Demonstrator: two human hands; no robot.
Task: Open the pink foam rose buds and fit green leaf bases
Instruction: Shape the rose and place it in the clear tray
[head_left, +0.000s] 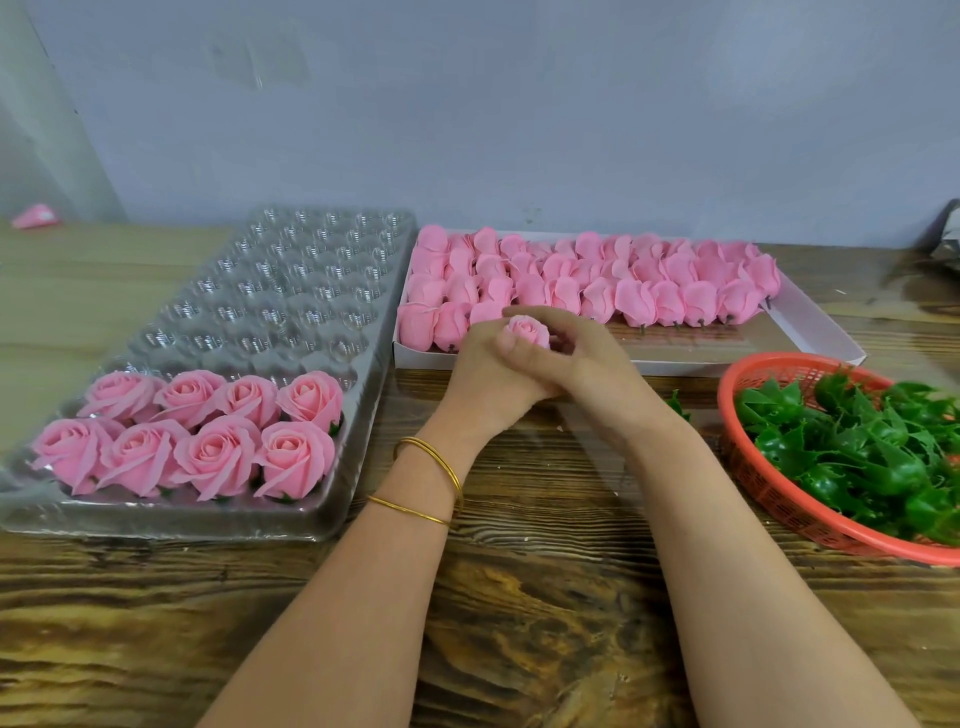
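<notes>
The pink rose bud (527, 330) sits btwn my 2 hands, just in front of the white box (810, 335) of spare buds (597, 283). L hand (485, 371) & R hand (587, 364) both curl fingers round it. Open roses (208, 431) fill the clear tray (291, 291) at its near end, left. Green leaf bases (857, 441) lie in the red basket (769, 499), right.

The view sits at the person's head, looking forward and down across the table (519, 597) to the wall (519, 104) filling the top of the frame. It is close: forearms enter from the bottom edge, and the left hand (483, 374) and right hand (592, 364) hold a bud (527, 331) at centre. The wide lens bends the tray (156, 525) at left.
</notes>
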